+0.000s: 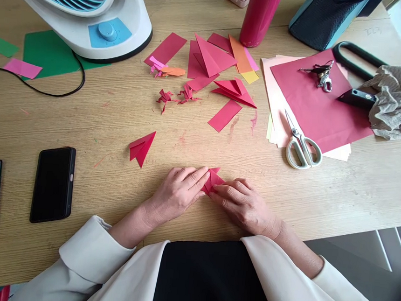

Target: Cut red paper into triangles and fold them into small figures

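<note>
A small piece of folded red paper lies on the wooden table in front of me, creased into triangular flaps. My left hand grips its left side, fingertips pressing on the upper edge. On the opposite side, my right hand pinches the lower right corner. Both hands partly cover the paper. Up and to the left lies another folded red paper piece, apart from my hands. Farther back sit two small red origami figures, beside pink and orange folded ones.
Scissors rest partly on a stack of paper with a red sheet on top, where keys lie. Two phones are at left. A fan, a red bottle and loose paper pieces stand or lie at the back.
</note>
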A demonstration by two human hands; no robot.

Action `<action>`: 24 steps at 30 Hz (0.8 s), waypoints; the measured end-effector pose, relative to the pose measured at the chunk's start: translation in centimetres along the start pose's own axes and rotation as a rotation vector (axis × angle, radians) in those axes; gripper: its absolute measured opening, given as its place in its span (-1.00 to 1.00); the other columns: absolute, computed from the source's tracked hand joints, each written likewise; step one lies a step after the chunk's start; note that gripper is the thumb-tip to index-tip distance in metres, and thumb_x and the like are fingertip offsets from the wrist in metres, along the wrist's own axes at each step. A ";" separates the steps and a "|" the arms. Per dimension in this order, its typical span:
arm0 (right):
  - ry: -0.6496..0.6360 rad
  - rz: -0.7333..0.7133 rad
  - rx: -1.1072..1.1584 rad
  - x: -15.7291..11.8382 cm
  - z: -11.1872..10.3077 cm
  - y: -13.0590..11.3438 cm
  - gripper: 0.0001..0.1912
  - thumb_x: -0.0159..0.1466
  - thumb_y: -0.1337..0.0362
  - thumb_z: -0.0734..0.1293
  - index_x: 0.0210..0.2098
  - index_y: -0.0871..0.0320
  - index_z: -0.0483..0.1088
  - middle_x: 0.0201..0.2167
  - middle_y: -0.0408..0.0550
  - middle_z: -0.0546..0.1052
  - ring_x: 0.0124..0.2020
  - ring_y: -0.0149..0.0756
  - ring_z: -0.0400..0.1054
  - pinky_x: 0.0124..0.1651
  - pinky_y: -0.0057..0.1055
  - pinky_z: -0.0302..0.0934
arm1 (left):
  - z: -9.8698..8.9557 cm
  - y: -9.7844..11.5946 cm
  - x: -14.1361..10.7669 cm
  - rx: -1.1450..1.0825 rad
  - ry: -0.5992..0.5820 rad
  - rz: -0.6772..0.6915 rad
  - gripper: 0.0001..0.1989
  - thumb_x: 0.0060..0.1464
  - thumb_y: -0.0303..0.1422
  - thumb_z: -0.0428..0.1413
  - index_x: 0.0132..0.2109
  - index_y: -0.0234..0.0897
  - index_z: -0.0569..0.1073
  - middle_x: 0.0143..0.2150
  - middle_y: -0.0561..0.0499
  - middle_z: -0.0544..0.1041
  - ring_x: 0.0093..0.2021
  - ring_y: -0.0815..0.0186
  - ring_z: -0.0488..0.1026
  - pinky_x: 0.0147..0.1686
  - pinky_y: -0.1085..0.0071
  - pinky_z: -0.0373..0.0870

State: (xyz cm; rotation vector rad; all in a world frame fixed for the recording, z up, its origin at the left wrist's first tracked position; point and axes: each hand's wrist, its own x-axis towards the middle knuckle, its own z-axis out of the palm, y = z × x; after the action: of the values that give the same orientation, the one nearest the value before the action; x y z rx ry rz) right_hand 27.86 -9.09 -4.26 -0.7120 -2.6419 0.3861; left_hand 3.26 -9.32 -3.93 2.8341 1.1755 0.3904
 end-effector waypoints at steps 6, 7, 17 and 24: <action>0.006 0.005 0.012 0.1 0.0 -0.1 -0.66 0.40 0.43 0.21 0.13 0.20 0.41 0.03 0.08 0.53 -0.09 -0.19 0.33 -0.03 -0.17 0.24 | -0.1 0.3 0.0 0.020 -0.024 -0.058 -0.62 0.30 -0.35 0.04 0.20 -0.37 0.41 0.26 -0.11 0.44 0.07 0.12 0.39 -0.06 0.17 0.32; 0.003 0.006 0.013 0.1 0.0 -0.1 -0.67 0.40 0.43 0.21 0.12 0.21 0.42 0.03 0.09 0.52 -0.08 -0.18 0.32 -0.02 -0.17 0.24 | -0.1 0.4 0.0 0.016 -0.022 -0.062 -0.62 0.30 -0.35 0.04 0.20 -0.38 0.40 0.26 -0.11 0.44 0.07 0.12 0.39 -0.06 0.17 0.32; -0.010 0.013 0.022 0.0 0.1 -0.1 -0.64 0.41 0.42 0.21 0.16 0.15 0.39 0.05 0.08 0.50 -0.06 -0.17 0.31 0.00 -0.16 0.24 | 0.2 0.7 0.3 0.006 -0.025 -0.106 -0.59 0.30 -0.31 0.04 0.23 -0.33 0.38 0.25 -0.13 0.44 0.08 0.11 0.38 -0.03 0.15 0.30; -0.020 0.012 0.018 0.1 -0.1 -0.1 -0.67 0.41 0.40 0.21 0.13 0.19 0.41 0.05 0.09 0.51 -0.06 -0.16 0.31 0.00 -0.15 0.23 | 0.0 0.1 -0.1 -0.033 -0.010 -0.073 -0.57 0.26 -0.34 0.08 0.25 -0.31 0.37 0.25 -0.15 0.44 0.09 0.10 0.37 0.03 0.14 0.31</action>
State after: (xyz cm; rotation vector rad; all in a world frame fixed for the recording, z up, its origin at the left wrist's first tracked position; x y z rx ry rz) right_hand 27.71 -9.12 -4.11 -0.7221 -2.6505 0.4216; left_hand 3.31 -9.46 -3.95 2.7523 1.2543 0.3877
